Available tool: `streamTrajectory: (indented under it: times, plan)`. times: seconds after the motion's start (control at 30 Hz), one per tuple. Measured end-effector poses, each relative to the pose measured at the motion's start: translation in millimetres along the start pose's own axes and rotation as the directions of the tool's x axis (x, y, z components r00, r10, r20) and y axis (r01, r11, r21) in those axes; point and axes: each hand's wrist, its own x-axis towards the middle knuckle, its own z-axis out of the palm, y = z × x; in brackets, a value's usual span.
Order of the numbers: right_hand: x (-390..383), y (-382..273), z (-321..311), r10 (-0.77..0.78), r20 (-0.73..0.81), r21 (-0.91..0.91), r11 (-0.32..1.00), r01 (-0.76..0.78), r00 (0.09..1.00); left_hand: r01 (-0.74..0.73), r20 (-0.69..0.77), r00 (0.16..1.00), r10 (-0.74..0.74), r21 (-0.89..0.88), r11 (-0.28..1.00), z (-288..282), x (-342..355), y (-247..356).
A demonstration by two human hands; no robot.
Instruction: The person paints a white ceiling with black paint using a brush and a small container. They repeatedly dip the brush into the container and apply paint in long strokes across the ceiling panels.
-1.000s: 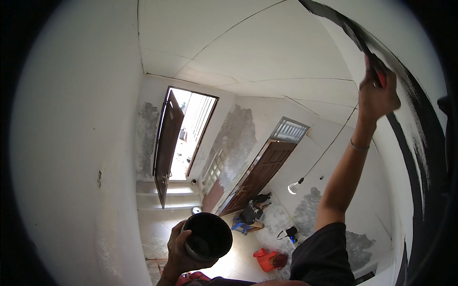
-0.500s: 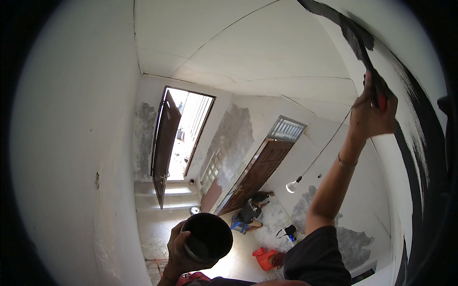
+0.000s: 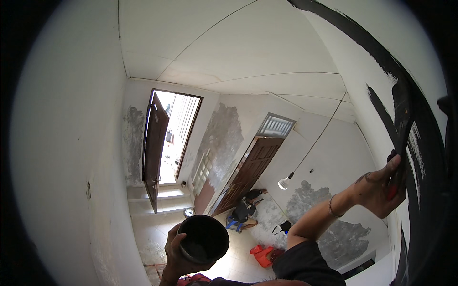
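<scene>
The right hand (image 3: 381, 193) grips a brush (image 3: 403, 109) extending above it; the left hand (image 3: 175, 250) clasps a dark cup (image 3: 205, 238).

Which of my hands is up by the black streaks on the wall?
Your right hand, gripping a dark tool; your left hand sits lower in the picture, holding a round dark container.

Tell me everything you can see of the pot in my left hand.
The pot is round and dark, perhaps plastic, with a wide open mouth and no lid. Its mouth faces the camera; the inside is too dark to tell what it holds. The left hand grips its left side, above the floor.
</scene>
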Motion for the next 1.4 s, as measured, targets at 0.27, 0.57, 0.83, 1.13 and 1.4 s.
streamTrajectory:
  times: [0.27,0.57,0.83,1.13,1.4]
  plan:
    - [7.3,17.2,55.5,-0.179,0.185,-0.008,0.983,0.184,0.966,0.001,0.022,1.0,0.0,-0.022,1.0,4.1,2.8,-1.0]
    - [32.7,23.5,-62.5,-0.161,-0.054,-0.145,0.978,0.151,0.986,0.029,0.055,0.998,-0.024,-0.098,0.995,8.8,-1.9,-7.8]
    - [28.7,23.6,-14.0,-0.21,0.18,-0.073,0.971,0.226,0.961,0.031,0.094,0.995,-0.017,-0.145,0.989,14.5,-3.8,-7.8]
    - [53.7,38.6,-115.7,-0.183,-0.046,-0.2,0.965,0.171,0.982,0.033,0.133,0.991,-0.006,-0.202,0.979,21.9,-5.4,-7.3]
    - [38.6,20.3,-22.0,-0.222,0.203,-0.009,0.974,0.228,0.954,0.047,0.148,0.989,-0.02,-0.185,0.982,22.1,-4.4,-3.5]
